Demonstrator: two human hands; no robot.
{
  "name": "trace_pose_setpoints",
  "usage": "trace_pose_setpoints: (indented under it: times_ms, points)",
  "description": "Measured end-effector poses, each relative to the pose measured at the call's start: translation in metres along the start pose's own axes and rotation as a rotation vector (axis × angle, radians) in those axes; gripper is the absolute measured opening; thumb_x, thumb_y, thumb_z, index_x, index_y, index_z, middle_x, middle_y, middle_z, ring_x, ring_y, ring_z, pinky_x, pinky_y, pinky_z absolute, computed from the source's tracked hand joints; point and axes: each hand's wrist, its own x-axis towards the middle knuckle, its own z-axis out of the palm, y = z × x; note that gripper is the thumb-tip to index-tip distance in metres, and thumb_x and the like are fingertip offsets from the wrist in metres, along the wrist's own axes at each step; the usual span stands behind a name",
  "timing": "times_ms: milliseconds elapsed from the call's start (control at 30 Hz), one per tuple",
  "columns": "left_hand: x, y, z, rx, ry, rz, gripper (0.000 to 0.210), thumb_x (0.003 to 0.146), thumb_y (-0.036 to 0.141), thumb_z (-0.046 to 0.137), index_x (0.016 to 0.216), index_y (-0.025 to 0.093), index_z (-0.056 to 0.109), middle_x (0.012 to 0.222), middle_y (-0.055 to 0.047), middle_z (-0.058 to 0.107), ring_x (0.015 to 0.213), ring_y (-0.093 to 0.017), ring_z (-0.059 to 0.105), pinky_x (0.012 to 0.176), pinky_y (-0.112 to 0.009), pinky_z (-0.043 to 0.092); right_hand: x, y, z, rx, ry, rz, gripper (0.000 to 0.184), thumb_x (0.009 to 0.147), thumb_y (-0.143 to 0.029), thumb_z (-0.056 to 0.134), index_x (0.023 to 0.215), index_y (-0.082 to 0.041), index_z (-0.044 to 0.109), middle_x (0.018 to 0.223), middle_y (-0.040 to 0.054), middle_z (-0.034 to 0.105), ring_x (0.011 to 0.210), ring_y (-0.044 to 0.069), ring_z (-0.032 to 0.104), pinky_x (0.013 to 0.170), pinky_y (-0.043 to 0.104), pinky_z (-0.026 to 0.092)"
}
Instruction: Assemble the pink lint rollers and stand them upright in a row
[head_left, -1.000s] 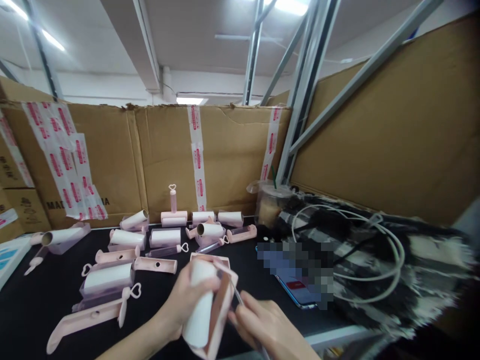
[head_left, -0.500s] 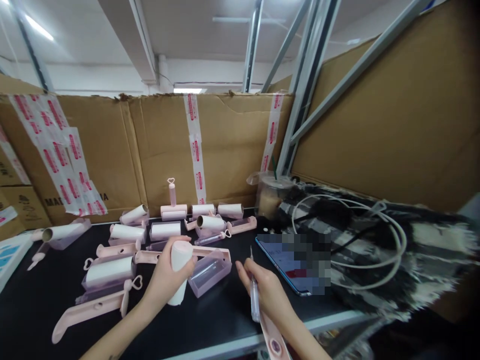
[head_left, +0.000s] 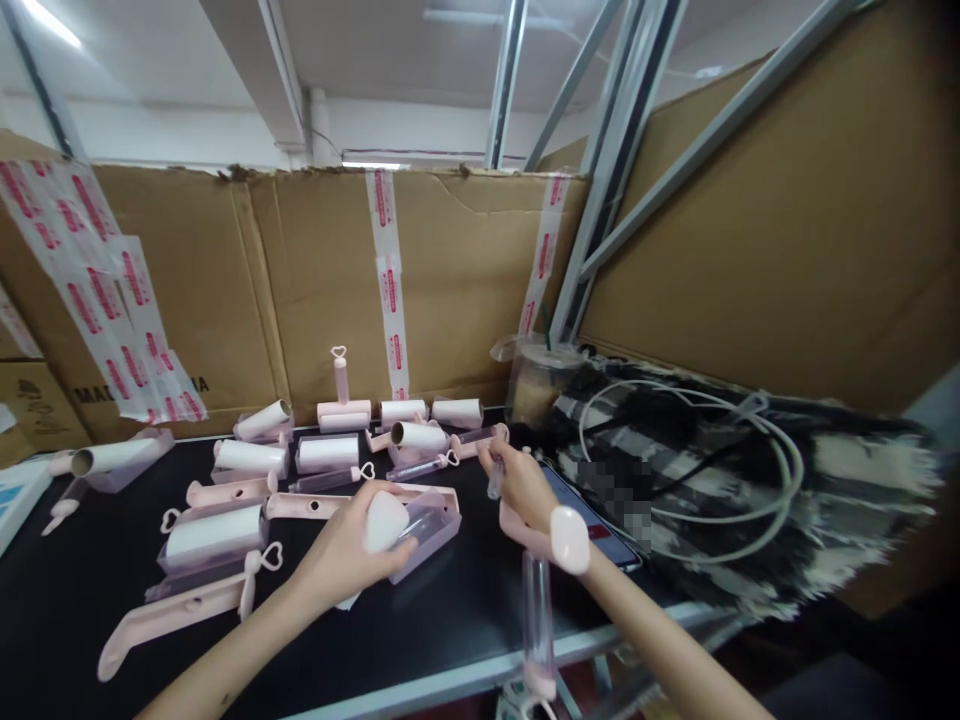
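Observation:
My left hand (head_left: 352, 550) is closed around a white lint roll (head_left: 385, 522), its end tipped toward me. Just beyond lies a translucent lilac case (head_left: 426, 548), open side up. My right hand (head_left: 521, 485) is closed on a pink lint roller handle (head_left: 571, 540), whose rounded end shows below the hand. Under it hangs a clear tube (head_left: 537, 605) with a pink heart-shaped loop; how it joins the handle is hidden. The right fingertips also pinch a small clear piece (head_left: 495, 480), partly covered.
Several white rolls in lilac cases, such as one roll (head_left: 217, 537), lie across the black table (head_left: 300, 640). A loose pink handle (head_left: 180, 610) is at front left. A phone (head_left: 600, 530), lidded drink cup (head_left: 536, 385) and coiled white cable (head_left: 795, 480) are at right. Cardboard (head_left: 322, 280) stands behind.
My right hand has risen and turned, swinging the pink handle and clear tube round below it, and now covers part of the phone. The left hand has tilted the roll and shifted slightly right.

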Motion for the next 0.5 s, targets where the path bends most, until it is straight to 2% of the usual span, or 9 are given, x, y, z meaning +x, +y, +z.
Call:
trace_pose_setpoints:
  times_ms: [100, 267, 400, 500]
  points:
    - [0.007, 0.01, -0.003, 0.177, -0.03, 0.027, 0.051, 0.068, 0.036, 0.056, 0.115, 0.024, 0.042, 0.093, -0.003, 0.062, 0.081, -0.022, 0.059, 0.07, -0.03, 0.043, 0.027, 0.006, 0.004, -0.018, -0.005, -0.009, 0.026, 0.081, -0.034, 0.043, 0.059, -0.021, 0.044, 0.054, 0.0038, 0.055, 0.049, 0.016, 0.051, 0.047, 0.023, 0.026]
    - [0.022, 0.019, 0.001, 0.497, -0.025, 0.114, 0.034, 0.072, 0.037, 0.047, 0.103, 0.023, 0.047, 0.096, -0.003, 0.062, 0.085, -0.026, 0.061, 0.07, -0.033, 0.043, 0.052, 0.011, 0.002, 0.019, 0.022, 0.004, 0.03, 0.08, -0.04, 0.043, 0.058, -0.021, 0.042, 0.051, 0.0018, 0.054, 0.05, 0.017, 0.052, 0.047, 0.023, 0.028]
    - [0.028, 0.018, 0.009, 0.681, -0.016, 0.161, 0.036, 0.072, 0.038, 0.046, 0.103, 0.021, 0.049, 0.102, -0.007, 0.06, 0.085, -0.027, 0.061, 0.069, -0.033, 0.044, 0.046, 0.002, -0.025, 0.126, -0.014, -0.035, 0.036, 0.083, -0.047, 0.039, 0.059, -0.021, 0.039, 0.045, -0.0022, 0.051, 0.045, 0.013, 0.051, 0.049, 0.021, 0.035]
    - [0.03, 0.017, 0.012, 0.747, -0.02, 0.183, 0.039, 0.072, 0.037, 0.046, 0.105, 0.018, 0.05, 0.104, -0.01, 0.059, 0.084, -0.027, 0.062, 0.067, -0.032, 0.045, 0.026, -0.019, -0.048, 0.243, -0.118, -0.075, 0.035, 0.084, -0.048, 0.041, 0.062, -0.021, 0.04, 0.043, -0.0047, 0.051, 0.041, 0.011, 0.05, 0.047, 0.02, 0.038]
